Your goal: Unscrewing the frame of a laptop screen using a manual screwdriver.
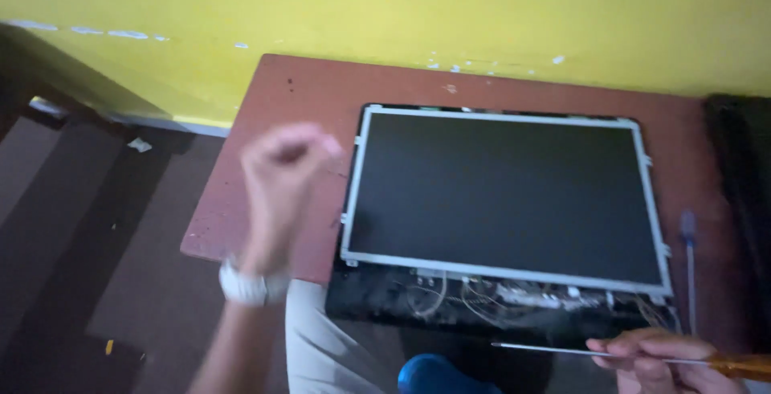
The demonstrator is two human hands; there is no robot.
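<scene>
The right hand pinches a long screwdriver by its handle end, over the bare panel on the bench. The left hand hangs fisted, empty. The panel looks thin and fragile; its metal frame edges seem safest to grip.
</scene>
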